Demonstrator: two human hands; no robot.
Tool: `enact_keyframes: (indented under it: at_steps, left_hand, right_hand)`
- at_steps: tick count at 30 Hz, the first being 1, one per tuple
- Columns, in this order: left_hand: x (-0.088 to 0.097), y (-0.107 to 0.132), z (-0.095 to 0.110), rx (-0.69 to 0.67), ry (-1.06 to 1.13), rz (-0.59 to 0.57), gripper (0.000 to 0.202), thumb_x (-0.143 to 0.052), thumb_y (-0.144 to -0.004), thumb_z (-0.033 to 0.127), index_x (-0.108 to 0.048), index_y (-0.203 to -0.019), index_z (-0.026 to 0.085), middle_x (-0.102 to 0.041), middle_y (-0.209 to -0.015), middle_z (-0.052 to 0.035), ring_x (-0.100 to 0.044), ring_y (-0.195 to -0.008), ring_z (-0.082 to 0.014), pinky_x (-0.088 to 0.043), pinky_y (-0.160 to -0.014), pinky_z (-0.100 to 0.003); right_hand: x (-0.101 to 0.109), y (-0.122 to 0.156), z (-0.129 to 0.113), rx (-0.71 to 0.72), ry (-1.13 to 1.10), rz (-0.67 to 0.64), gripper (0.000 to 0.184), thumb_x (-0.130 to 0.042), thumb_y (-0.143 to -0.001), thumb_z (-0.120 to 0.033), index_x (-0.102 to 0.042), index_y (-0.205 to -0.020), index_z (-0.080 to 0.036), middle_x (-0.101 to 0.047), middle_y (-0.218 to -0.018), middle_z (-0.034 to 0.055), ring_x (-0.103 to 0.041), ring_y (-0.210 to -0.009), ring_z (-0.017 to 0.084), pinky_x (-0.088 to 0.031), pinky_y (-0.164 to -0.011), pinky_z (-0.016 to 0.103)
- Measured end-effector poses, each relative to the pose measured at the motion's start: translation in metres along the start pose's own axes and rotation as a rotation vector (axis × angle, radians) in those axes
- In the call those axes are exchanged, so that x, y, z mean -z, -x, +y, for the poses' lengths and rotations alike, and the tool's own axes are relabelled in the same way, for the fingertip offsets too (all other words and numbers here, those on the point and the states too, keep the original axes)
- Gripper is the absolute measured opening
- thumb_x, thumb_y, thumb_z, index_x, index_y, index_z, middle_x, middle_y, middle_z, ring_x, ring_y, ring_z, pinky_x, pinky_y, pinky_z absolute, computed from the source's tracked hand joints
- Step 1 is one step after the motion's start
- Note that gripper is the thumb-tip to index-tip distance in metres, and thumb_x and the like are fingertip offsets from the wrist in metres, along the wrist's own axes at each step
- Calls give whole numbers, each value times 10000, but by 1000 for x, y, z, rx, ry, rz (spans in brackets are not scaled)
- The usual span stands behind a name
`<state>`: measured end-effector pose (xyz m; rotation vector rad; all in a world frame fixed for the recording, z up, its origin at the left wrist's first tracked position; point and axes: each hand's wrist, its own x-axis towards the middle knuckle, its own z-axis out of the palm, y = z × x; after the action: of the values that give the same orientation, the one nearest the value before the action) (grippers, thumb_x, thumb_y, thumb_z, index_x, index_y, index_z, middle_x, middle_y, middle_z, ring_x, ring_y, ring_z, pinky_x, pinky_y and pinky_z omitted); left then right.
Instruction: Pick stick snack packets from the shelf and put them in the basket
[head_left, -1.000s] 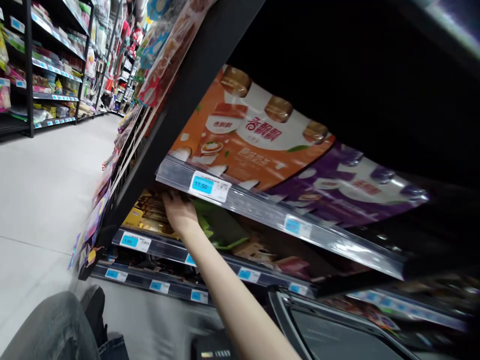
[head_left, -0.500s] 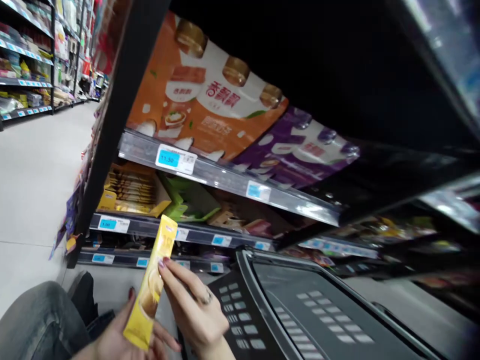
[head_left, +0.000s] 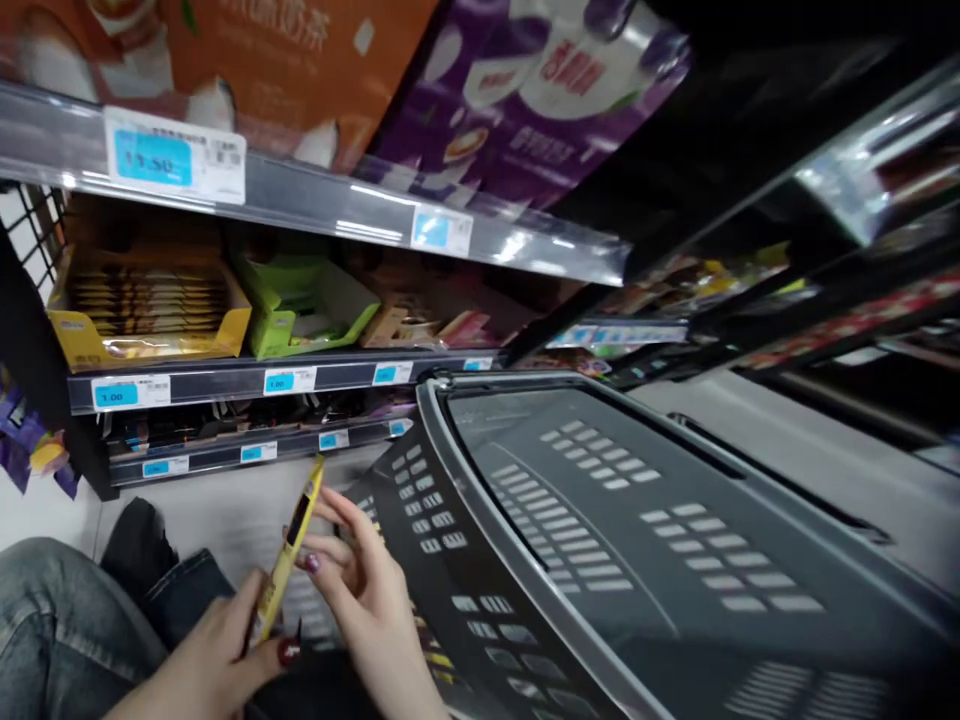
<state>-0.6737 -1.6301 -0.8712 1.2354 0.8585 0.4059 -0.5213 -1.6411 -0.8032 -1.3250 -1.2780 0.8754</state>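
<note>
A slim yellow sachet (head_left: 291, 545) is held edge-on between both hands, low in the view beside a grey plastic shopping basket (head_left: 600, 500). My left hand (head_left: 210, 655) pinches its lower end with thumb and fingers. My right hand (head_left: 364, 580) grips the sachet's middle, fingers curled against it. On the shelf above sits a yellow display box (head_left: 146, 310) with more such sachets, next to a green box (head_left: 304, 305).
Orange (head_left: 247, 50) and purple (head_left: 525, 90) multipacks stand on the upper shelf behind a rail with blue price tags (head_left: 176, 160). My knee in jeans (head_left: 60, 610) is at the bottom left. Lower shelves carry more price labels.
The view has dropped and shifted right toward the basket. The sachet has turned from face-on to edge-on and moved lower, still held by both hands. A second ago my right hand was reaching into the shelf.
</note>
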Motion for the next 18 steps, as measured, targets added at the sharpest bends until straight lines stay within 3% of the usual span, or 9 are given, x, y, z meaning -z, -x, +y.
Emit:
enact_keyframes:
  at_steps: [2,5,9,13,18]
  left_hand:
    - [-1,2,2,72,-388,200,614,-611,-667,499,-491,-1179,183,-589,-851,-72,-534,-808,-250,-404,-752,-335]
    - [-3,5,16,118,-573,182,638,-641,-634,433,-497,-1197,169,-624,-892,-100,-553,-877,-311,-413,-779,-381]
    - [-6,8,27,44,-339,66,278,-592,-703,409,-597,-863,182,-620,-693,-27,-592,-626,-204,-475,-586,-290]
    - [-9,9,21,89,-61,-30,317,-598,-711,458,-523,-796,162,-515,-480,43,-493,-345,-122,-399,-346,-223]
    - [-8,10,20,135,188,-113,359,-680,-657,433,-483,-794,167,-527,-476,56,-457,-309,-81,-331,-301,-167]
  right_hand:
    - [0,-3,4,-247,-238,-52,472,-673,-736,-328,-496,-1154,-195,-629,-1046,115,-662,-851,217,-558,-729,329]
    - [0,-8,7,-433,-415,-73,472,-727,-659,-410,-563,-1019,-154,-672,-925,100,-664,-846,237,-530,-783,362]
    - [-1,-9,5,-504,-575,-73,414,-701,-697,-405,-564,-998,-154,-686,-875,83,-673,-794,230,-531,-716,356]
    - [-1,-9,2,-529,-648,-78,388,-720,-681,-364,-570,-960,-142,-695,-833,74,-678,-765,222,-525,-693,331]
    - [2,-14,10,-587,-675,-40,401,-740,-642,-358,-561,-918,-127,-702,-775,78,-684,-689,225,-529,-630,316]
